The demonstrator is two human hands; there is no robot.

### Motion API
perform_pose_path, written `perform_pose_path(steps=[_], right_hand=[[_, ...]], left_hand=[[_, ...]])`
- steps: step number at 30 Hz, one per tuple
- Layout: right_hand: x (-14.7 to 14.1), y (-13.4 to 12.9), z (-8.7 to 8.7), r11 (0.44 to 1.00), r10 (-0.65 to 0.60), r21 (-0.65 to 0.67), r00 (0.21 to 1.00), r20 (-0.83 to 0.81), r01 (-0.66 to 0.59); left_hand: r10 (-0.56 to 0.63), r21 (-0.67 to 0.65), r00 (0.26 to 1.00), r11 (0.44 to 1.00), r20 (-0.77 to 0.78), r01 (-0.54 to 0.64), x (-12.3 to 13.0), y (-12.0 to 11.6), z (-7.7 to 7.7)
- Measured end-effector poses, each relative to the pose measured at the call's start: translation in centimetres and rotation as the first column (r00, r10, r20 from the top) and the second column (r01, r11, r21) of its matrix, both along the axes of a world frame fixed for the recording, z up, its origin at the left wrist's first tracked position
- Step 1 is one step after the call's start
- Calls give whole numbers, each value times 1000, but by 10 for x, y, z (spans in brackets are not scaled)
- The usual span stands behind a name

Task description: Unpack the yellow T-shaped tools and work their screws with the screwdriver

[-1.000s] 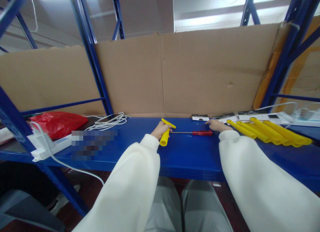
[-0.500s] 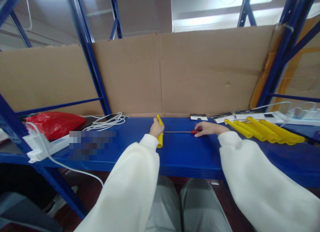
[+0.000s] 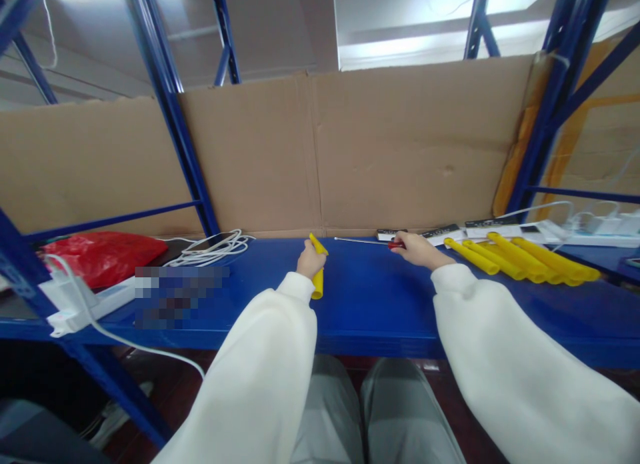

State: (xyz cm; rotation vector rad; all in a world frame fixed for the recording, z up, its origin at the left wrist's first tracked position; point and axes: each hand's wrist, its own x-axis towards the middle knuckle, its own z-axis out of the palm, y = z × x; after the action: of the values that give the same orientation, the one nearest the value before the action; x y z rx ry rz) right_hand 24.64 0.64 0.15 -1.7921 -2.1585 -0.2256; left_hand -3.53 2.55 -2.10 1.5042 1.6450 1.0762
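Screwdriver (image 3: 370,242) (tip (image 3: 337,239) leftward) in the right grip (image 3: 416,249)

I can read no words, numbers or brands here. Near my right hand (image 3: 418,249), a flat black-and-white rectangular packet (image 3: 441,235) carries pale marks on its dark band, as does a second black-and-white flat packet (image 3: 490,223) beside it, too small and blurred for me to decipher.
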Motion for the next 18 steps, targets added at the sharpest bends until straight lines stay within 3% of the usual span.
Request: perform_pose_path(steps=[2, 8, 18], right_hand=[[-2, -1, -1, 999, 27, 27, 999, -28, -26], [-7, 1, -5, 986, 140, 99, 989, -47, -135], [-6, -2, -4, 985, 121, 123, 993, -19, -118]], left_hand=[[28, 35, 997, 999, -77, -25, 3, -3, 1], [-84, 35, 993, 996, -86, 87, 12, -13, 6], [-93, 43, 987, 994, -134, 99, 12, -13, 5]])
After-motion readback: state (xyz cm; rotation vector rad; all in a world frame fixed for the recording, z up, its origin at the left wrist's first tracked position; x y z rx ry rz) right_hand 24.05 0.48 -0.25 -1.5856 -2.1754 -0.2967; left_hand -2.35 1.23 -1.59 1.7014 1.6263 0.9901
